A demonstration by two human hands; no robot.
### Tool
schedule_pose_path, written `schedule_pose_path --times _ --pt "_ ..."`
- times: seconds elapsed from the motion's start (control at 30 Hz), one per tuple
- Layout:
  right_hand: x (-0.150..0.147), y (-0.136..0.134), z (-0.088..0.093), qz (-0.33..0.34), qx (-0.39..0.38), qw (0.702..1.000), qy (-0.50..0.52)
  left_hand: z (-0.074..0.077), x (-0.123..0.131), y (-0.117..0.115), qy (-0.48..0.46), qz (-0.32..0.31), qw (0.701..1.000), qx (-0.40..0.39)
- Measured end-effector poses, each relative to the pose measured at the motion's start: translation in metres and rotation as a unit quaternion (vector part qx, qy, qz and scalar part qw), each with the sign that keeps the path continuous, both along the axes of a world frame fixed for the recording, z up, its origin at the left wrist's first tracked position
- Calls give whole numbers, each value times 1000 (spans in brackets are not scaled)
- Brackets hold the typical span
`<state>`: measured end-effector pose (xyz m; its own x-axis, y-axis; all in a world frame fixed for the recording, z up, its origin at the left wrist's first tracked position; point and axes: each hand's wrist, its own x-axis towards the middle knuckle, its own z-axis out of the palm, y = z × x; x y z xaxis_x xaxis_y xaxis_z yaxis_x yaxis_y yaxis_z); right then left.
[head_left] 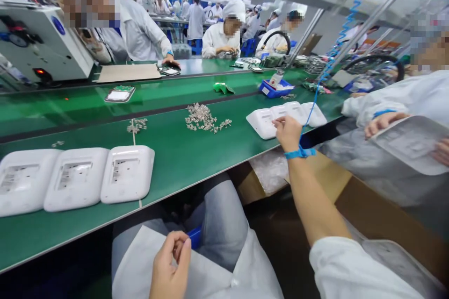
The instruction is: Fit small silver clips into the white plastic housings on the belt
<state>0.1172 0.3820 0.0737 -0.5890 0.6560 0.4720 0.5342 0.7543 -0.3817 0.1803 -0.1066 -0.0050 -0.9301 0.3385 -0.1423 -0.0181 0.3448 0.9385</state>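
Observation:
My right hand (289, 133), a blue wrist strap (300, 153) at its wrist, reaches over a row of several white plastic housings (264, 126) at the table's right. Its fingers are pinched at the face of the nearest housing; whatever they hold is too small to make out. Low over my lap, my left hand (171, 261) is closed with fingers curled, and its contents are hidden. Between the two groups of housings lies a pile of small metal pieces (199, 117). Three more white housings (128, 173) sit side by side at the left, recesses facing up.
Smaller heaps of metal pieces (136, 124) lie on the green table (175, 159). A blue bin (276, 86) holds a bottle. Cartons (324, 173) stand below the right edge. A coiled blue cord (329, 67) hangs by my right wrist. At right, a co-worker holds a grey-white panel (416, 145).

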Motion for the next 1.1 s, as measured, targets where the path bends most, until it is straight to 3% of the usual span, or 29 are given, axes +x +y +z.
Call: schedule_pose_path --times 0.1,0.2,0.3,0.43,0.53,0.63,0.73,0.8,0.87,0.93,1.03,1.1 --pt "-11 14 -5 -9 -19 999 -47 -6 -1 -6 22 8 1000 -20" --pt "-14 -10 -14 -6 -11 997 -70 -8 2 -7 59 4 998 -36" --pt "-11 -64 -18 33 13 996 -82 -5 7 -1 109 0 993 -50" --pt "-11 -161 -19 160 14 985 -70 7 6 20 217 -40 974 -59" --pt "-18 -219 -17 247 -38 967 -54 20 -5 44 341 -63 935 -71" --pt "-24 -250 -7 331 -95 939 4 32 -24 68 443 -43 883 -152" --pt "-26 -257 11 362 -153 915 86 39 -44 88 426 -11 852 -303" --pt "-26 -254 24 378 -205 895 118 42 -52 98 394 -4 848 -355" --pt "-27 -250 32 391 -243 878 129 43 -56 108 374 2 852 -367" --pt "-30 -245 35 381 -244 881 135 45 -58 115 355 16 862 -361" --pt "-39 -235 30 370 -196 901 115 49 -61 118 318 39 882 -345" --pt "-46 -228 27 397 -153 902 77 53 -66 115 304 49 889 -340"
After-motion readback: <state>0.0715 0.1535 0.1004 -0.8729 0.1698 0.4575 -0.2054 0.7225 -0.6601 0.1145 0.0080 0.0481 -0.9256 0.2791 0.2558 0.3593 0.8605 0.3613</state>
